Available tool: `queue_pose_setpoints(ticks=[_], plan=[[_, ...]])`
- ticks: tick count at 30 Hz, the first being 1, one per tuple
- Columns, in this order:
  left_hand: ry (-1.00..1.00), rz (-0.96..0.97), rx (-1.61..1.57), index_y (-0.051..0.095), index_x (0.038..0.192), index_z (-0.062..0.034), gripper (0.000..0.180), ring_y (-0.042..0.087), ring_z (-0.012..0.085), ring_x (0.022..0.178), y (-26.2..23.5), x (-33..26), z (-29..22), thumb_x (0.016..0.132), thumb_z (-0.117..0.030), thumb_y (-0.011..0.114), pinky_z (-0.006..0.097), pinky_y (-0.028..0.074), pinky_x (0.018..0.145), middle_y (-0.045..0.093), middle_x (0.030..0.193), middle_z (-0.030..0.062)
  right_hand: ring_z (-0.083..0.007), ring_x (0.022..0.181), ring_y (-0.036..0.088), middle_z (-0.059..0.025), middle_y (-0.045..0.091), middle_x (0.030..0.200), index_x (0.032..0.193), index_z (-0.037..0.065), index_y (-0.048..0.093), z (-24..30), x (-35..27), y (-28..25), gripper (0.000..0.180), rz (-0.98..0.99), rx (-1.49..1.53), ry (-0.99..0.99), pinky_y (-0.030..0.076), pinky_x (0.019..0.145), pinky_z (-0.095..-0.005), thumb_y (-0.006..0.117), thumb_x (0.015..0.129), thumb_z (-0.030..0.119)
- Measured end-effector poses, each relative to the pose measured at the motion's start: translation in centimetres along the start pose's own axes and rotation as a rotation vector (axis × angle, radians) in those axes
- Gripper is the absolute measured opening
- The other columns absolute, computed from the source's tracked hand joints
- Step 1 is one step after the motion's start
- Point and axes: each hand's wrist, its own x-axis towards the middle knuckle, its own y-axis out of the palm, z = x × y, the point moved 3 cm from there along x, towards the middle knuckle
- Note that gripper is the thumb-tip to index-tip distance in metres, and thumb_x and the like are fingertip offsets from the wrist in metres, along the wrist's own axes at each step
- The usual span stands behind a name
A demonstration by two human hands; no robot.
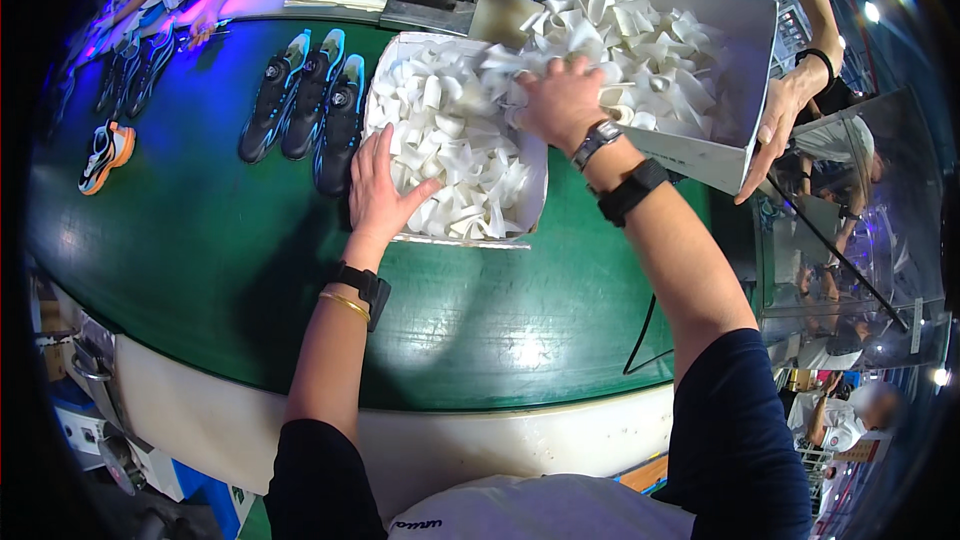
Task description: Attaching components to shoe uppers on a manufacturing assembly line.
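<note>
Resting on white folded paper pieces [450, 140] heaped in two boxes, left hand [378, 190] lies flat with fingers released, right hand [562, 100] fingers grasping pieces; three black shoes [310, 100] beside.

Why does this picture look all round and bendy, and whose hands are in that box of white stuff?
The camera sits on a person's head and looks down, and its wide lens bends straight edges. The two arms from the bottom belong to that person. Their left hand rests flat on the white pieces in a white box on the green belt. Their right hand reaches into the pieces where a second box tips in. Another person's hand holds that box. Dark shoes lie beside it.
</note>
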Motion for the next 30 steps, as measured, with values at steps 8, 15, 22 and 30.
queue_pose_setpoints(ticks=[8, 15, 22, 30], plan=[[-0.201, -0.05, -0.128, 0.027, 0.149, -0.0119, 0.084, 0.037, 0.0359, 0.133, 0.9, 0.2, 0.9, 0.081, -0.033, 0.073, 0.043, 0.034, 0.108, 0.032, 0.145, 0.0187, -0.0347, 0.104, 0.057, -0.0172, 0.059, 0.114, 0.112, 0.007, 0.062, 5.2, -7.4, 4.7, 0.04, -0.447, 0.964, -0.627, 0.047, 0.091, -0.0445, 0.068, 0.073, 0.011], [-0.564, 0.079, -0.307, 0.038, 0.141, -0.0038, 0.06, 0.054, 0.0345, 0.116, 2.3, 1.0, 12.3, 0.086, -0.019, 0.059, 0.038, 0.042, 0.1, 0.056, 0.126, 0.0222, -0.0398, 0.119, 0.048, -0.0255, 0.051, 0.126, 0.145, 0.006, 0.033, 2.2, -9.4, 17.7, 0.08, -0.195, 1.195, 0.281, 0.04, 0.102, -0.046, 0.074, 0.079, 0.026], [-0.515, 0.324, -0.092, 0.047, 0.132, -0.002, 0.045, 0.056, 0.0422, 0.113, 1.7, 1.6, 8.4, 0.089, -0.014, 0.05, 0.044, 0.044, 0.096, 0.059, 0.119, 0.0267, -0.0358, 0.098, 0.065, -0.0219, 0.064, 0.116, 0.14, 0.005, 0.042, 4.6, -6.9, 20.7, 0.058, 0.381, 1.761, 0.502, 0.055, 0.079, -0.0419, 0.059, 0.089, 0.029], [-0.415, 0.402, 0.034, 0.046, 0.134, -0.0032, 0.045, 0.058, 0.0399, 0.112, 0.5, -0.5, 8.7, 0.091, -0.015, 0.05, 0.042, 0.045, 0.095, 0.061, 0.119, 0.0257, -0.0338, 0.074, 0.07, -0.0244, 0.066, 0.104, 0.132, -0.005, 0.046, 4.5, -8.4, 21.2, 0.044, 0.42, 1.575, 0.374, 0.059, 0.05, -0.0379, 0.047, 0.09, 0.01]])
